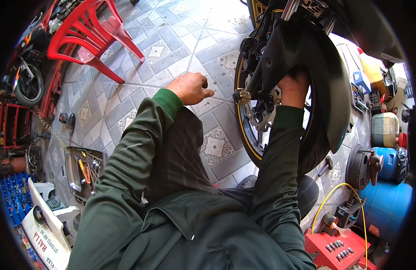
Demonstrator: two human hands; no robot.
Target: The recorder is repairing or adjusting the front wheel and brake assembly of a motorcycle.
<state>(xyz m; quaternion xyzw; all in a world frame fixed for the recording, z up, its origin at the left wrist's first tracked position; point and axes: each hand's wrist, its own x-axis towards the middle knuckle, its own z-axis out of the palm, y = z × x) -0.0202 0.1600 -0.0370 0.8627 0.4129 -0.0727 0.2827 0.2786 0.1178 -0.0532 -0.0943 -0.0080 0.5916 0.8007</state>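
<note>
My left hand (190, 88) hangs over the tiled floor just beyond my left knee. Its fingers curl loosely, with a gap between thumb and forefinger, and nothing shows in it. My right hand (294, 87) reaches in between the spokes area and the black mudguard (327, 76) of a motorcycle's front wheel. Shadow and blur hide its fingers, so its grip cannot be made out. Left of that wrist are the brake disc (257, 118) and a brass-coloured axle end (242, 96). The black tyre (312, 150) and yellow-striped rim (240, 130) surround them.
A red plastic chair (84, 33) stands far left, near another motorcycle (29, 83). A metal tray of tools (84, 173) lies left on the floor. At right are blue drums (385, 202), a hammer (325, 166), a yellow hose (322, 204) and a red socket box (322, 245).
</note>
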